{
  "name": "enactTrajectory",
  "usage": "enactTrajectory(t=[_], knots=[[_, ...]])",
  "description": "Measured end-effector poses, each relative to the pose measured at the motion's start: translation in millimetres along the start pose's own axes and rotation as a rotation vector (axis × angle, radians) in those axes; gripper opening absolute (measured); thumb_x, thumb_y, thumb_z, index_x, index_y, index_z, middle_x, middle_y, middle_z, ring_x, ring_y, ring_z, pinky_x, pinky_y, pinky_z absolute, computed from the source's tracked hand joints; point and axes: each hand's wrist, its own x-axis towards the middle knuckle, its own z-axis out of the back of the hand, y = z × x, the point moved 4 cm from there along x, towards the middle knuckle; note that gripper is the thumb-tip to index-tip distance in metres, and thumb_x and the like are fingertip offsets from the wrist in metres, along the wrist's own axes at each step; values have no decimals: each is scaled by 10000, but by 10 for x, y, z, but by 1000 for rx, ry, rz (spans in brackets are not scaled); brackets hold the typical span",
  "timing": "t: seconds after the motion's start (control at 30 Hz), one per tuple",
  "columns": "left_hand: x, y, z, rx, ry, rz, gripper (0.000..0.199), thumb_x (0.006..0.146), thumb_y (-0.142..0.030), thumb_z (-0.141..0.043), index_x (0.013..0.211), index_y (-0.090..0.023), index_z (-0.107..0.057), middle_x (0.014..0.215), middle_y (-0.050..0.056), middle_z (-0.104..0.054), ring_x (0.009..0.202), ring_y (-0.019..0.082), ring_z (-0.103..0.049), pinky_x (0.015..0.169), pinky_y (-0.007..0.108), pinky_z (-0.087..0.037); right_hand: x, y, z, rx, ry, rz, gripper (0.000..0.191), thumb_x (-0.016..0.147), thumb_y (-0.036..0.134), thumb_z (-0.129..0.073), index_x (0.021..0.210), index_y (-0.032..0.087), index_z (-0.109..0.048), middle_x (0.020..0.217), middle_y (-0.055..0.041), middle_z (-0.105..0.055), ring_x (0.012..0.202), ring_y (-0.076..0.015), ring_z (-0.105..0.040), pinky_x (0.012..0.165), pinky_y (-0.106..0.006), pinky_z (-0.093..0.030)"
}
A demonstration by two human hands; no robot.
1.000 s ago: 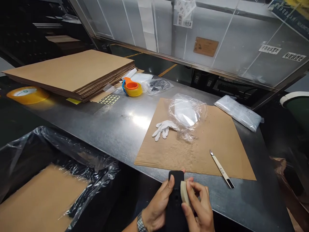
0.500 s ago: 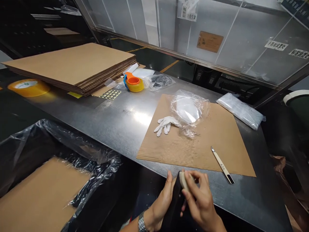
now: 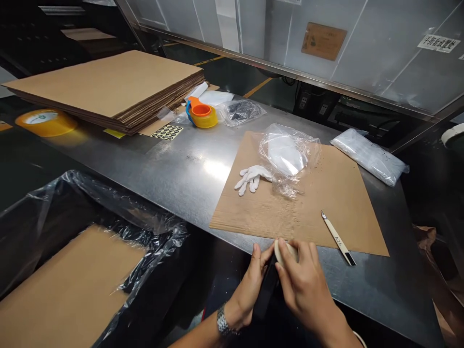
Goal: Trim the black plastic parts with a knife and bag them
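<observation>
Near the front edge of the metal table, my left hand (image 3: 250,285) is closed round a dark, flat item (image 3: 267,285), its thumb pointing up. My right hand (image 3: 306,280) pinches a small cream-coloured pad (image 3: 285,252) and presses it against the top end of the dark item. The lower part of the dark item fades into the shadow below the hands. Beyond them a brown cardboard sheet (image 3: 253,217) lies on the table, with a white glove (image 3: 253,178), a clear plastic bag (image 3: 286,152) and a cream-handled knife (image 3: 337,237) marked A26 on it.
A cardboard stack (image 3: 112,87) stands at the back left, beside an orange tape dispenser (image 3: 203,116) and a yellow tape roll (image 3: 45,123). A plastic-wrapped pack (image 3: 369,157) lies at the right. Lower left is a black-lined bin (image 3: 155,241) holding cardboard.
Both hands have moved slightly upward in the view with the dark item. The right hand has turned more over the pad. The camera view has shifted a little.
</observation>
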Motion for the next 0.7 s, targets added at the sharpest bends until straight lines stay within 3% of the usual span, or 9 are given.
enactTrajectory(t=[0.07, 0.13, 0.2, 0.27, 0.37, 0.53, 0.7], knots=[[29, 14, 6, -102, 7, 80, 661, 830, -647, -274, 1210, -186, -559, 1200, 89, -595, 1188, 248, -468, 1028, 375, -306, -6, 69, -40, 35, 34, 60, 442, 830, 146, -441, 1270, 114, -449, 1012, -157, -509, 860, -240, -465, 725, -426, -468], [52, 24, 18, -201, 5, 180, 711, 796, -690, -287, 1241, -184, -517, 1069, 102, -636, 988, 246, -594, 836, 357, -455, -76, 178, -89, 76, 55, 152, 455, 810, 147, -458, 1261, 89, -456, 1000, -163, -521, 831, -232, -476, 706, -415, -475], [69, 24, 23, -262, 2, 245, 700, 775, -697, -338, 1235, -196, -506, 942, 75, -641, 788, 199, -629, 661, 297, -481, -165, 254, -121, 99, 41, 194, 463, 799, 145, -473, 1256, 78, -457, 988, -163, -528, 825, -226, -484, 687, -398, -480], [80, 18, 21, -305, -11, 256, 629, 771, -660, -420, 1198, -210, -526, 837, 34, -621, 652, 146, -602, 587, 255, -460, -233, 282, -138, 124, 18, 194, 451, 795, 131, -481, 1241, 72, -470, 980, -159, -524, 814, -214, -489, 664, -373, -481], [85, 42, -11, -426, -4, 284, 506, 760, -565, -546, 1128, -218, -561, 762, 10, -606, 564, 117, -568, 550, 237, -441, -294, 272, -161, 197, -54, 201, 450, 790, 102, -476, 1237, 57, -474, 1002, -163, -490, 831, -208, -486, 671, -369, -480], [79, 84, -66, -666, 132, 386, 328, 773, -466, -590, 908, -168, -616, 737, 24, -612, 562, 125, -568, 507, 233, -429, -428, 188, -236, 304, -237, 200, 509, 800, 101, -452, 1307, 79, -420, 1088, -167, -433, 957, -248, -466, 743, -421, -471], [112, 57, -42, -785, 151, 395, 460, 782, -551, -520, 742, -98, -583, 643, 50, -573, 617, 142, -585, 634, 249, -487, -535, 72, -268, 302, -279, 37, 544, 799, 45, -443, 1333, 135, -405, 1107, -155, -441, 953, -233, -475, 735, -405, -468]])
